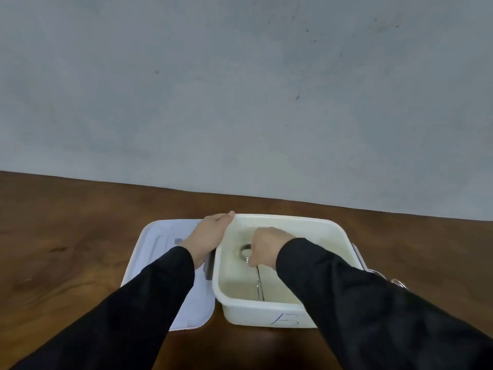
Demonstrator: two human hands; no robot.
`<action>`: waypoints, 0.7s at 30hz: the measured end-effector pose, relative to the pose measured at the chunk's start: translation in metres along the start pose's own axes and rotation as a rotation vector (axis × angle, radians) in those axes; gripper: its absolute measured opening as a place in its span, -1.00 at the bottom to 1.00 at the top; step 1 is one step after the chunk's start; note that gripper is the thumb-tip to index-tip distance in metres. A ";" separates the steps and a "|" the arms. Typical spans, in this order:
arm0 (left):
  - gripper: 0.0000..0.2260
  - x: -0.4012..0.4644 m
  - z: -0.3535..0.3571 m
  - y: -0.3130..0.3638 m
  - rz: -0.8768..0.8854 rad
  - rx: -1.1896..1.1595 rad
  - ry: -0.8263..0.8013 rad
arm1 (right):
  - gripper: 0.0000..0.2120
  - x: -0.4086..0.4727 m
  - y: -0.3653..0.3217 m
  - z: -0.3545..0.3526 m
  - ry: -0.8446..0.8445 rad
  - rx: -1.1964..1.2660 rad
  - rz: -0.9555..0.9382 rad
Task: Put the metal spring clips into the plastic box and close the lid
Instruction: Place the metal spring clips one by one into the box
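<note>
A cream plastic box stands open on the brown table, a blue letter written on its near wall. Its white lid lies flat to the left of it. My left hand grips the box's left rim, over the lid. My right hand reaches down inside the box and is closed on a metal spring clip, whose coil and long wire leg show below the fingers. More metal clips peek out on the table right of the box, mostly hidden by my right sleeve.
The wooden table runs back to a grey wall close behind the box. A grey latch sticks out from the box's right side.
</note>
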State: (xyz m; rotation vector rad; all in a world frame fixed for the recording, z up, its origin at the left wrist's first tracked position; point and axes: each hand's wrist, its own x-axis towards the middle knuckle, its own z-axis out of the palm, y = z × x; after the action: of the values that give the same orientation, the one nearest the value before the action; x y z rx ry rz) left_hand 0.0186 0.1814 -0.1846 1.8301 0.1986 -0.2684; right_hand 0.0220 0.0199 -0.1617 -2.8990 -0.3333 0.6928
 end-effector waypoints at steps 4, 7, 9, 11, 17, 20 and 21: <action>-0.60 0.001 0.001 -0.001 -0.013 -0.021 -0.012 | -0.57 0.031 -0.016 0.036 -0.087 -0.090 0.040; -0.60 0.002 0.002 -0.001 -0.008 -0.024 -0.004 | -0.50 0.042 -0.022 0.048 -0.132 -0.130 0.109; -0.62 0.004 0.003 -0.003 -0.013 -0.033 -0.003 | -0.53 0.043 -0.023 0.049 -0.108 -0.080 0.114; -0.65 0.006 0.002 -0.007 -0.016 -0.042 0.009 | -0.60 0.037 -0.021 0.047 -0.061 0.023 0.072; -0.59 0.018 -0.001 -0.017 0.015 -0.046 0.020 | -0.60 -0.009 0.019 -0.017 0.414 0.285 -0.052; -0.55 0.023 -0.002 -0.021 0.022 -0.051 0.022 | -0.61 -0.039 0.084 -0.059 0.675 0.384 0.125; -0.56 0.024 -0.002 -0.021 0.026 -0.053 0.028 | -0.62 -0.046 0.114 -0.066 0.672 0.404 0.223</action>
State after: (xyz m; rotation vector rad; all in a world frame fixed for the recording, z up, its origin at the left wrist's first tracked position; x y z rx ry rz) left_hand 0.0355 0.1891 -0.2105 1.7837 0.1995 -0.2178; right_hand 0.0329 -0.1070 -0.1046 -2.5883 0.1932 -0.1994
